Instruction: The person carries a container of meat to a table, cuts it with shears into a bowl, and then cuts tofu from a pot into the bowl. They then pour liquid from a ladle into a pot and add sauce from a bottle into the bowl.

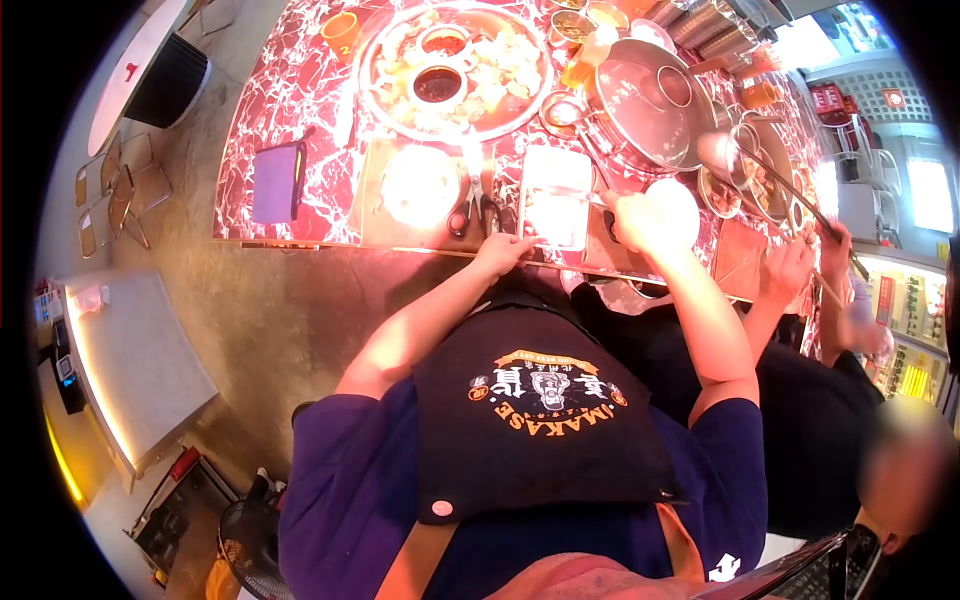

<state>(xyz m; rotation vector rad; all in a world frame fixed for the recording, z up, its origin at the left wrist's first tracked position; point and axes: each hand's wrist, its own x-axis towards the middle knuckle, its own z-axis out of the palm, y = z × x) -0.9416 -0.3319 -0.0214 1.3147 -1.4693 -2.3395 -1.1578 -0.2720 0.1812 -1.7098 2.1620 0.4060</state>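
Observation:
A white rectangular tray (pixel 557 170) lies at the near edge of the red marbled table, its contents washed out by glare. My left hand (pixel 507 252) is at the tray's near left corner, fingers together on its rim. To the right of the tray, my right hand (pixel 632 220) is closed round the handle of a thin utensil (pixel 592 199) that points left over the tray. Glare hides the utensil's tip. A white plate (pixel 673 212) is just beyond my right hand. Scissors (pixel 474 188) with dark handles lie left of the tray, beside another white plate (pixel 421 187).
A large round platter (pixel 455 70) of food with sauce bowls stands behind. A lidded pot (pixel 655 105) stands at the back right. A dark purple pouch (pixel 278 184) lies at the left. At the right, another person's hands (pixel 790 268) are near, with a long ladle.

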